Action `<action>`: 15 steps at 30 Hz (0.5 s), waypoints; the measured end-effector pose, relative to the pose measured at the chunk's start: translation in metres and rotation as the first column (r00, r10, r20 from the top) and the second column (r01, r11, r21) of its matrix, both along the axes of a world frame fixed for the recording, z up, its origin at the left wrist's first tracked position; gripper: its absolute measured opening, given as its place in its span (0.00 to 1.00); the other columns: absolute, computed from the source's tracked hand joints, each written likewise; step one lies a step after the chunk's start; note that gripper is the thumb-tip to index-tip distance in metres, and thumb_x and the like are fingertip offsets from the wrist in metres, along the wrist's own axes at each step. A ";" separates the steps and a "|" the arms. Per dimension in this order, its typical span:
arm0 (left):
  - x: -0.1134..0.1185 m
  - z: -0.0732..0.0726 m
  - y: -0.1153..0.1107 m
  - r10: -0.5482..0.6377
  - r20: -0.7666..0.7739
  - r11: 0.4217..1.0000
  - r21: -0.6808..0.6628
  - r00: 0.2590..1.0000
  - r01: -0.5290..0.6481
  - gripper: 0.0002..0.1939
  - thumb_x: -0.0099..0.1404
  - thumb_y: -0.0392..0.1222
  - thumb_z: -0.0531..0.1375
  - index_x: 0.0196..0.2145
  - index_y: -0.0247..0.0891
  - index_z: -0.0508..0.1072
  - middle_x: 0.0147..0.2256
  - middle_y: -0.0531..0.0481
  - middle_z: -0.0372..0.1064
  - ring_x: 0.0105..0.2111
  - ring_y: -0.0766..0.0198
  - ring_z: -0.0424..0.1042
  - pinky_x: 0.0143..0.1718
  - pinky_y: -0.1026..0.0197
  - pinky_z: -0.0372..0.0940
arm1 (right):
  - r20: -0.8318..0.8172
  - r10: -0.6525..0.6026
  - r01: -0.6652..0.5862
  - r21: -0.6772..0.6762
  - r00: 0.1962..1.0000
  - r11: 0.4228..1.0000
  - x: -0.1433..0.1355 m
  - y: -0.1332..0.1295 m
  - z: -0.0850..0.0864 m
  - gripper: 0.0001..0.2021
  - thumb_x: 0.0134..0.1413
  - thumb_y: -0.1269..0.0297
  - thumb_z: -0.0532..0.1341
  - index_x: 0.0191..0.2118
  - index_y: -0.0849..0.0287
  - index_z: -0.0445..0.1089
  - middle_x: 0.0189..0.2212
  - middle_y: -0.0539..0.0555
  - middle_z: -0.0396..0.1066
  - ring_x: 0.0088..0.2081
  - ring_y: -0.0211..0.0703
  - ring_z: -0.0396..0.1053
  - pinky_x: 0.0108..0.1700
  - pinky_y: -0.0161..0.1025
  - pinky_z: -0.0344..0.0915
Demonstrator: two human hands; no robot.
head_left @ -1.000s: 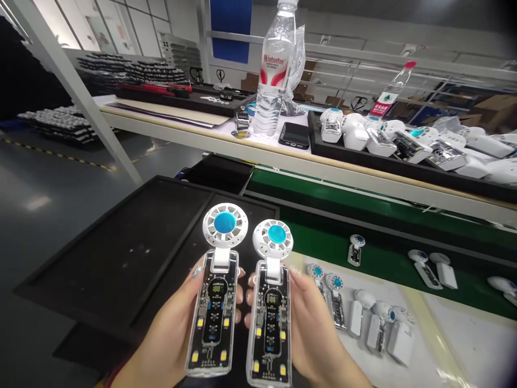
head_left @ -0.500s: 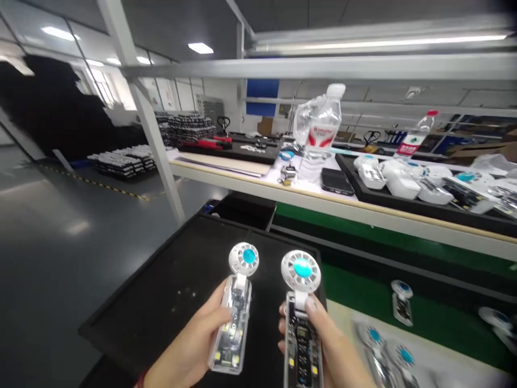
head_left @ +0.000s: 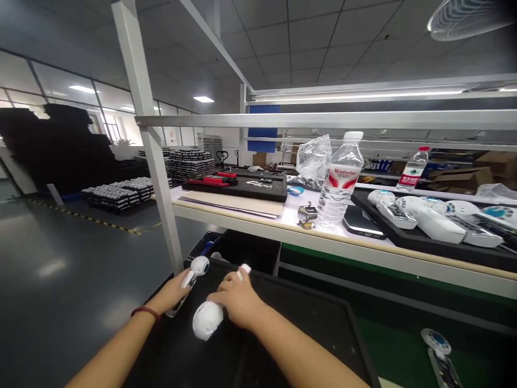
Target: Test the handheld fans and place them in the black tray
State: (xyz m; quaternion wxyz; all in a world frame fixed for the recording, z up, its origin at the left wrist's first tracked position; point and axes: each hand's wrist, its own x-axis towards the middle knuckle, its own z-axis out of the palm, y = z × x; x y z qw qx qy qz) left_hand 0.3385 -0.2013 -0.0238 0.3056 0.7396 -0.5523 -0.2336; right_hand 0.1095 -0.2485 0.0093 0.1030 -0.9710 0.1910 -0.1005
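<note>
Head view: left fingers [head_left: 180, 286] around one fan [head_left: 198, 265], right fingers [head_left: 231, 282] apparently around another fan [head_left: 207, 319].

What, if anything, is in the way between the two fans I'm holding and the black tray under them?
Nothing visible is. Your left hand holds one fan, your right hand the other fan, and no separate object shows between either and the black tray. Their undersides are hidden, though.
</note>
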 end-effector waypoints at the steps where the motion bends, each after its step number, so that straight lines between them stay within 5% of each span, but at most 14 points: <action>1: 0.002 -0.005 -0.002 0.001 0.015 1.000 0.005 1.000 -0.001 0.31 0.50 0.37 0.52 0.53 0.31 0.59 0.52 0.43 0.64 0.53 0.53 0.61 0.53 0.58 0.53 | -0.045 0.038 -0.039 -0.011 0.998 0.999 0.018 -0.005 -0.003 0.19 0.49 0.72 0.55 0.45 0.43 0.67 0.40 0.51 0.69 0.49 0.51 0.56 0.56 0.64 0.35; 8: 0.023 -0.023 -0.008 0.027 0.088 0.999 0.041 0.996 -0.030 0.33 0.52 0.39 0.50 0.56 0.26 0.56 0.55 0.37 0.58 0.54 0.51 0.60 0.53 0.54 0.54 | -0.274 0.185 -0.194 -0.005 0.944 0.981 0.100 -0.028 -0.021 0.15 0.52 0.67 0.55 0.43 0.41 0.69 0.46 0.51 0.67 0.52 0.56 0.55 0.55 0.66 0.40; 15: 0.040 -0.022 -0.001 0.060 0.055 0.997 0.044 0.997 -0.063 0.34 0.54 0.52 0.49 0.54 0.26 0.60 0.55 0.37 0.58 0.55 0.51 0.58 0.56 0.53 0.52 | -0.182 0.175 -0.177 0.007 0.967 0.984 0.103 -0.030 -0.025 0.15 0.55 0.61 0.52 0.47 0.45 0.67 0.50 0.54 0.63 0.54 0.57 0.53 0.55 0.62 0.45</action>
